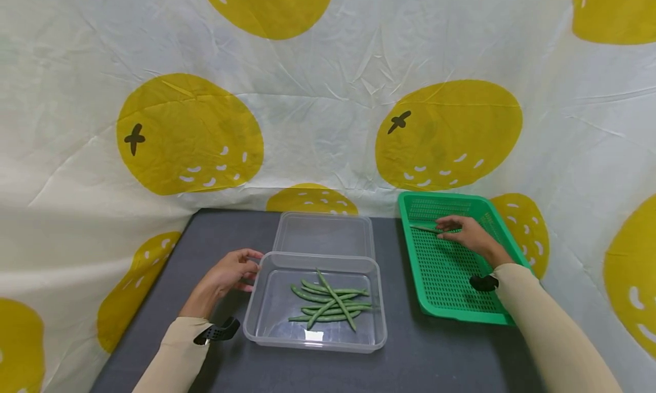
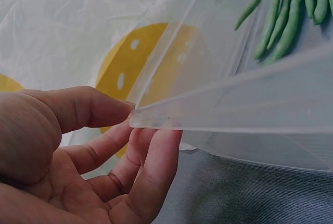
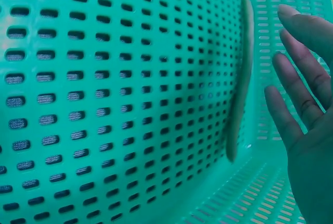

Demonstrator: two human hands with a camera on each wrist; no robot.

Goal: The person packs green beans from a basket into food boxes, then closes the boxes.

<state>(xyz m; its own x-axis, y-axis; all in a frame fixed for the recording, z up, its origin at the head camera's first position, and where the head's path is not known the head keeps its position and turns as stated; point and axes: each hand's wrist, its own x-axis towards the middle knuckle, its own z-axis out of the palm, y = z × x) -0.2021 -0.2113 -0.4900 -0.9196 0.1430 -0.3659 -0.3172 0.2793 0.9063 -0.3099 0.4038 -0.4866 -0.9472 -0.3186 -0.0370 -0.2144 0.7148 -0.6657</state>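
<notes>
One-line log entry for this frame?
left hand grips clear tub rim | right hand open beside bean in green basket

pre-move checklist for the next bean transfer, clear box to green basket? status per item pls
1. Left hand steadying the clear plastic box: ok, thumb and fingers pinch its left rim.
2. Green beans left in the box: ok, a small pile lies on its floor.
3. Single green bean in the green perforated plastic basket: ok, it lies flat near the far end.
4. Right hand free: ok, fingers straight beside that bean, holding nothing.
5. Clear plastic lid out of the way: ok, it lies behind the box.
6. Exact bean count in the box: cannot tell, they overlap.
</notes>
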